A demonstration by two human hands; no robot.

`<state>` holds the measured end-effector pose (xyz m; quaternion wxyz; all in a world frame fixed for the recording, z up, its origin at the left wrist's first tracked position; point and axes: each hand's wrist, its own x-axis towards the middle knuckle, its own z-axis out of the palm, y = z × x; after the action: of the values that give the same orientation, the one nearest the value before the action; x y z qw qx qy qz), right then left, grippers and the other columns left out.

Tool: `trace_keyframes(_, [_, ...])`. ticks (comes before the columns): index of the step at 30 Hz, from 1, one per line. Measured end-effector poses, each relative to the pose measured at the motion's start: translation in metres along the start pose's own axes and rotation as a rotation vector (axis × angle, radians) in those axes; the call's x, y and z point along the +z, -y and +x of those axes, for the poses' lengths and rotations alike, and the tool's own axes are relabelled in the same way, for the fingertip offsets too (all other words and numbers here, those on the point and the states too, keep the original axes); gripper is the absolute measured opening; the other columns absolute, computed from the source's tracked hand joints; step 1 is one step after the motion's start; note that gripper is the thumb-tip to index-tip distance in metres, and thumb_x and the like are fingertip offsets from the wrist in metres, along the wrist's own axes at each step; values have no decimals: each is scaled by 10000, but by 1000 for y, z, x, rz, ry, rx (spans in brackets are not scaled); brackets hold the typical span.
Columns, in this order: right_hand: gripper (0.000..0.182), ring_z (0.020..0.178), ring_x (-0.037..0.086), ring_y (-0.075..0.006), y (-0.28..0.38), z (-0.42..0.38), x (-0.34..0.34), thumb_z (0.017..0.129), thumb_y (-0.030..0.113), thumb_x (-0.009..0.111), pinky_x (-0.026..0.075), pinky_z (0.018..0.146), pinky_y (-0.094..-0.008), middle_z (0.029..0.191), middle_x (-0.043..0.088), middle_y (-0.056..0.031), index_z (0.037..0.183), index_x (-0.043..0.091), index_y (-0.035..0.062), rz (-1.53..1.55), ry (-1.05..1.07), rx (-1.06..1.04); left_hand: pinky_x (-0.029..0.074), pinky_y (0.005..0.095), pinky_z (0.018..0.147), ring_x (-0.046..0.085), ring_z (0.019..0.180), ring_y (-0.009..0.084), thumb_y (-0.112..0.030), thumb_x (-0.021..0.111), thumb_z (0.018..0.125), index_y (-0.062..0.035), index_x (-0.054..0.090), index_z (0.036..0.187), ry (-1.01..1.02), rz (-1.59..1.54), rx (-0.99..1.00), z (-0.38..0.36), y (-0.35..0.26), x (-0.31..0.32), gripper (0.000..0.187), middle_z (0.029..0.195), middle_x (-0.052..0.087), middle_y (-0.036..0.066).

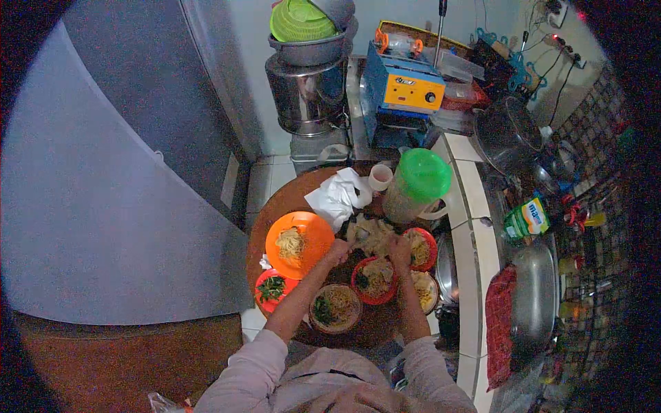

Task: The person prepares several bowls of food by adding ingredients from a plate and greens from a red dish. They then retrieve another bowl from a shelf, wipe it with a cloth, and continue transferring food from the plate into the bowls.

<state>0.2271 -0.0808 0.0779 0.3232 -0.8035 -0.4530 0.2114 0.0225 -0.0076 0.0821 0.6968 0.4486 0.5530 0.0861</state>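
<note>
**Laid food around the central red bowl [374,300]**

Landmark: the central red bowl, on a round brown table [275,201], filled with noodles, dark greens and a pale topping.

- Red plate [290,288], holding chopped greens [271,290]: left of the bowl, partly under the edge of the next item.
- Orange plate [318,237], with a small mound of noodles [290,243]: left of the bowl and farther from the person.
- Stack of basins and a green basket [303,22] on a steel pot [308,96]: well beyond the bowl, off the table.
- Crumpled white wrapping [337,198]: beyond the bowl, to its left.
- Left hand [337,253]: just left of and beyond the bowl, fingers curled; whether it grasps anything cannot be told.
- Pale bowl [335,329], noodles and greens: nearer the person, left of the bowl.
- Heap of pale food [373,234]: directly beyond the bowl, between the hands.
- White cup [380,179]: well beyond the bowl.
- Right hand [399,251]: just right of and beyond the bowl, at the heap's edge, fingers bent; grip unclear.
- Pitcher, green lid [423,173]: beyond the bowl, to its right.
- Smaller red dish [433,249] and pale-rimmed dish [436,294], both filled: right of the bowl.
</note>
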Motion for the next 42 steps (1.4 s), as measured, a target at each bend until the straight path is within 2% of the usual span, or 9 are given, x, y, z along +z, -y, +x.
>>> trace_keyframes(5, [345, 794, 539, -295, -66, 8, 35, 818, 297, 435, 398, 726, -385, 829, 570, -163, 909, 558, -13, -200, 25, -271, 218, 291, 259, 317, 281, 141, -185, 505, 757, -21, 493, 607, 90, -128, 48, -17, -8, -2, 223, 432, 381, 40])
trace_keyframes(7, [295, 787, 545, -272, -80, 7, 45, 813, 250, 448, 407, 709, -379, 810, 571, -155, 895, 564, -9, 223, -123, -350, 215, 263, 259, 314, 294, 123, -149, 492, 752, -26, 489, 634, 203, -351, -32, -16, -5, -4, 171, 448, 374, 25])
trace_keyframes(10, [257, 778, 546, -264, -118, 24, 59, 809, 204, 451, 414, 692, -380, 796, 567, -152, 890, 561, -13, 71, -9, -190, 213, 233, 260, 292, 303, 101, -109, 476, 750, -29, 484, 671, 269, -566, -186, -5, 2, -4, 114, 457, 354, 6])
trace_keyframes(17, [257, 742, 546, -262, -42, 1, 22, 777, 255, 477, 414, 680, -371, 777, 560, -148, 867, 569, 33, 99, 27, -55, 221, 191, 264, 275, 325, 75, -55, 450, 744, -34, 464, 779, 288, -547, -47, -31, -11, -4, 43, 482, 339, -11])
trace_keyframes(20, [299, 762, 540, -289, -69, 13, 32, 767, 310, 471, 412, 689, -386, 801, 554, -162, 884, 566, 52, 51, 109, -145, 206, 184, 269, 275, 334, 70, -47, 435, 749, -33, 455, 811, 307, -394, -91, -35, -21, -7, 67, 475, 318, -16])
trace_keyframes(23, [346, 767, 529, -325, -73, 15, 34, 776, 357, 449, 410, 695, -407, 821, 553, -162, 893, 558, 49, -138, -30, -371, 197, 185, 272, 255, 331, 67, -43, 425, 758, -29, 456, 812, 334, -779, -324, -6, 0, -6, 64, 484, 311, -20])
trace_keyframes(25, [377, 777, 519, -348, -55, 15, 23, 774, 381, 456, 406, 700, -418, 833, 550, -165, 889, 546, 33, -91, 180, -133, 193, 183, 277, 253, 338, 65, -39, 420, 764, -20, 464, 842, 350, -732, -329, -4, 0, -7, 92, 501, 325, -21])
trace_keyframes(31, [382, 796, 526, -342, -47, 6, 22, 778, 350, 479, 408, 703, -407, 826, 544, -199, 905, 529, -8, 23, 16, -9, 186, 169, 286, 259, 355, 52, -29, 428, 763, -27, 485, 865, 403, -798, -279, -10, -4, -8, 117, 512, 334, -26])
trace_keyframes(42, [318, 798, 535, -281, -30, 1, 12, 776, 293, 498, 409, 712, -377, 828, 553, -172, 844, 566, -11, 141, 96, -102, 178, 174, 281, 228, 334, 53, -33, 450, 759, -37, 485, 855, 311, -766, -307, -22, -15, -4, 102, 480, 293, -37])
